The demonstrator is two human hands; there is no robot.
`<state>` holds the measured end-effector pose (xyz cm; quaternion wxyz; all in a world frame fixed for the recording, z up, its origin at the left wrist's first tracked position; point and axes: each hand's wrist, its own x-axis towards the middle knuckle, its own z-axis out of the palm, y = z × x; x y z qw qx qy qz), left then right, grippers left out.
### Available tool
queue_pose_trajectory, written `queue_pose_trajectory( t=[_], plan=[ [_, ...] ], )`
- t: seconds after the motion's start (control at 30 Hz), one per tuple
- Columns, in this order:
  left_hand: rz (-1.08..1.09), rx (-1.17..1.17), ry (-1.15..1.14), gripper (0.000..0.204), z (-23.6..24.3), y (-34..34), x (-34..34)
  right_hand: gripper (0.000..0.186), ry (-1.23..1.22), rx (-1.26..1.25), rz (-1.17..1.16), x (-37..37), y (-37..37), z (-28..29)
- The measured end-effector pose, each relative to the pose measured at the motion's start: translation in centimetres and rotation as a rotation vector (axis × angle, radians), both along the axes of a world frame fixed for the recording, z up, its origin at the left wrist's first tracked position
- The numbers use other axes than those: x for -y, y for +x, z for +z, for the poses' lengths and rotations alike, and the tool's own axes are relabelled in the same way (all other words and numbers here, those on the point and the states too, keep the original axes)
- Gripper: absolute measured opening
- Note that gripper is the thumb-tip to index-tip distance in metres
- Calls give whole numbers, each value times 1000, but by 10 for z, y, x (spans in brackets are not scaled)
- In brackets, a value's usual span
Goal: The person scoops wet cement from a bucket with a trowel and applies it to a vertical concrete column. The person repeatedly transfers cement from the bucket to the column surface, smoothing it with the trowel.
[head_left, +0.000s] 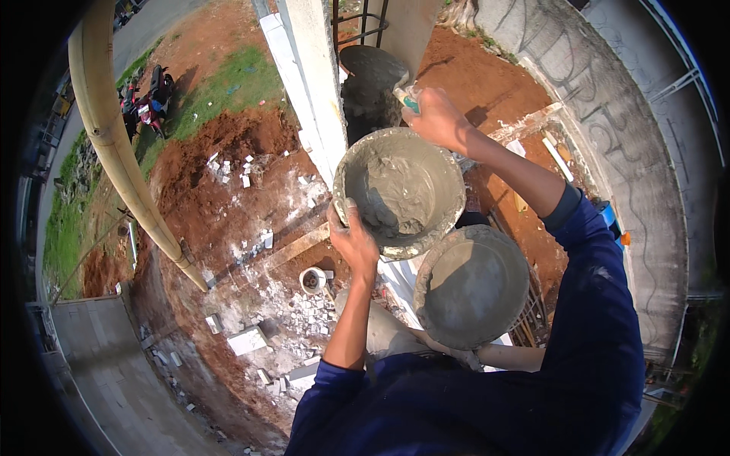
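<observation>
Seen from above, a person in a dark blue long-sleeved top worked over a mortar bucket at a building site. The bucket, caked round its rim, was in the middle of the view, with lumpy wet grey mortar inside. The hands were apart: the left hand gripped the bucket's left rim, thumb over the edge; the right hand, beyond the far rim, was closed around a green-and-pale handle. Just beside that handle lay a dark, mortar-coated rounded form, between pale upright panels and below steel bars; whether the two were joined could not be told.

A second bucket, coated grey, showed nearer the body. Broken rubble lay on the ground below, left of both.

The step in hand appeared to be handling mortar beside the panels; the next move seemed to call for a steady left grip and careful control of the handle.
</observation>
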<state>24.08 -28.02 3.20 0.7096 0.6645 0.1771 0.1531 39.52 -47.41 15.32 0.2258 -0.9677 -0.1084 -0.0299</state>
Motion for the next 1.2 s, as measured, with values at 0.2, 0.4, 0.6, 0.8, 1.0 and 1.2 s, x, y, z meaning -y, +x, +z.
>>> queue_pose_trajectory(
  t=[0.2,0.4,0.6,0.8,1.0,1.2],
  plan=[
    [-24,-17,-48,45,9,-2,-8,30,-406,173,40,2,-70,73],
    [13,-39,-51,43,-7,-4,-4,23,-717,-203,264,-12,-101,97],
    [-1,-43,-49,47,3,-2,-6,26,-701,-452,568,-8,-84,-9],
    [-12,-44,-58,48,-3,-4,-6,27,-224,-477,344,10,-93,-54],
    [7,-55,-142,50,-6,-1,-5,42,-29,-1032,125,-1,-72,-9],
    [23,-60,-181,52,-7,-6,-5,31,255,-1215,-56,14,-86,4]
  ],
)
